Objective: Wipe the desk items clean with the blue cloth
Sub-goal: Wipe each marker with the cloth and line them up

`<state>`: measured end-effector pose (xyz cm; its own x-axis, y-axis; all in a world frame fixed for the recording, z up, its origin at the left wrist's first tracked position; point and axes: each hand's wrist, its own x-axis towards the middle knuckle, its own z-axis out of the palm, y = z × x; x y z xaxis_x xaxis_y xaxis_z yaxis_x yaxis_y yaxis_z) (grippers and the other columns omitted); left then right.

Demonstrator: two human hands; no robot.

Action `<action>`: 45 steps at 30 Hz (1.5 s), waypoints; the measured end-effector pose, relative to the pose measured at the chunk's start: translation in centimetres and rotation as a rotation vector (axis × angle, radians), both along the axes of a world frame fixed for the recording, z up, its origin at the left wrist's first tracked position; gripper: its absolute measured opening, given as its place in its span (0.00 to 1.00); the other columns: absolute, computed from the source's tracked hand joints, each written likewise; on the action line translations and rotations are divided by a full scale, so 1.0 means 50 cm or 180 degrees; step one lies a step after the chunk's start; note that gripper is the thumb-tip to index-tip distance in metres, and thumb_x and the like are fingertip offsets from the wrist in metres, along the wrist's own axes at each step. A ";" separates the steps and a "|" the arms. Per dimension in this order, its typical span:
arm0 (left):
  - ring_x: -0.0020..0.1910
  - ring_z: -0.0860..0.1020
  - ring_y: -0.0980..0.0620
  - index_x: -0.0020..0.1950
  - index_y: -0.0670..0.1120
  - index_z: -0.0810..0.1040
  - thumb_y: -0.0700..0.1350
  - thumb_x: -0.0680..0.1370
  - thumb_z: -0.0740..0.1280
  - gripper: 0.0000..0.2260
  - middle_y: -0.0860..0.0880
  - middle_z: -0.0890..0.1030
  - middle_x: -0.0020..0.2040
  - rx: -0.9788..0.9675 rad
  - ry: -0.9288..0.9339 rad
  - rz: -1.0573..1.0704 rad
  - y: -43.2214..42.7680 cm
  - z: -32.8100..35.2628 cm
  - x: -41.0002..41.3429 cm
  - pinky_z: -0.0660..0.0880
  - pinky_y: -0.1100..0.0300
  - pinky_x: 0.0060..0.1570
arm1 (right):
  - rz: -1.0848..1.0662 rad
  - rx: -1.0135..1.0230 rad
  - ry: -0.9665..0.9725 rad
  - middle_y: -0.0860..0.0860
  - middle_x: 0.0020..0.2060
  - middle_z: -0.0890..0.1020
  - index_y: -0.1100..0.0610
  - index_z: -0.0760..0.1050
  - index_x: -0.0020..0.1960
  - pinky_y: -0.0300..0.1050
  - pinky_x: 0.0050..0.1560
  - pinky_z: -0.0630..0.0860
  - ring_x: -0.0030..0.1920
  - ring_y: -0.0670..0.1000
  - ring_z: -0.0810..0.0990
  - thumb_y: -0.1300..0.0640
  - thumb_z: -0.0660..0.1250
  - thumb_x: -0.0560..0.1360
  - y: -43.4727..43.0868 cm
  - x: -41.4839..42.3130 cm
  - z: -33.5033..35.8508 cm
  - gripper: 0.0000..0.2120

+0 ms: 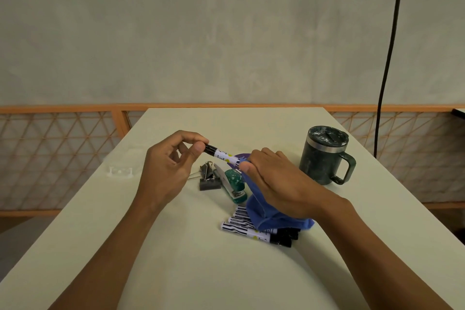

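The big white desk (201, 272) holds everything, so all the things are easy to reach.

The right hand (279, 181) is up above the middle of the desk. Its grip is closed on the blue cloth (266, 216). The top of the cloth is folded around one end of a marker (221, 155), with the thumb pressing it on. I think this is so the cloth can rub the marker all the way around. The rest of the cloth hangs down and lies on the desk.

The left hand (168, 166) pinches the black cap end of the same marker between thumb and fingertips. That grip is tight on the marker. It holds only the tip, so most of the marker is bare for wiping. It also keeps the marker from sliding while the cloth rubs.

The dark mug (324, 158) stands upright on the right, well apart from the hands. It looks dusty on the lid.

A pile of markers (251, 230) lies side by side near the person, partly under the cloth.

The green stapler (235, 184) lies just under the held marker, with speckles on it.

The binder clips (208, 176) sit touching the stapler's left side.

A tiny clear plastic piece (120, 171) lies alone on the far left.
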<state>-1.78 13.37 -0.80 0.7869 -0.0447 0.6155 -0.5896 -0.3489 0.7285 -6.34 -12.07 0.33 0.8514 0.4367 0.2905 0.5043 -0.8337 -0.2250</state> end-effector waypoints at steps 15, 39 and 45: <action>0.40 0.72 0.40 0.60 0.53 0.85 0.46 0.83 0.71 0.07 0.51 0.85 0.50 -0.0242 0.0104 -0.0135 -0.003 -0.002 0.002 0.75 0.48 0.41 | 0.0259 0.1081 0.1232 0.62 0.55 0.80 0.59 0.74 0.61 0.61 0.62 0.76 0.54 0.63 0.77 0.27 0.49 0.84 -0.041 -0.013 0.007 0.35; 0.32 0.63 0.52 0.53 0.51 0.89 0.57 0.81 0.71 0.12 0.42 0.69 0.34 -0.1442 0.1557 -0.0632 -0.093 -0.007 -0.047 0.68 0.62 0.34 | 0.0345 0.0934 -0.1054 0.41 0.42 0.74 0.46 0.71 0.52 0.46 0.43 0.66 0.40 0.47 0.67 0.39 0.52 0.88 -0.008 0.021 -0.047 0.15; 0.28 0.63 0.54 0.59 0.42 0.84 0.51 0.84 0.68 0.14 0.58 0.74 0.29 -0.1450 0.1261 -0.0571 -0.090 -0.006 -0.044 0.63 0.65 0.29 | 0.0067 0.0845 -0.0859 0.44 0.43 0.72 0.51 0.71 0.49 0.48 0.44 0.70 0.41 0.49 0.69 0.44 0.55 0.88 -0.032 0.026 -0.050 0.15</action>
<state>-3.99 8.87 -1.11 0.9637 0.0007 0.2671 -0.2650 0.1273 0.9558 -5.04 -13.69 -2.19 0.7205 0.3326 0.6085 0.5913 -0.7530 -0.2886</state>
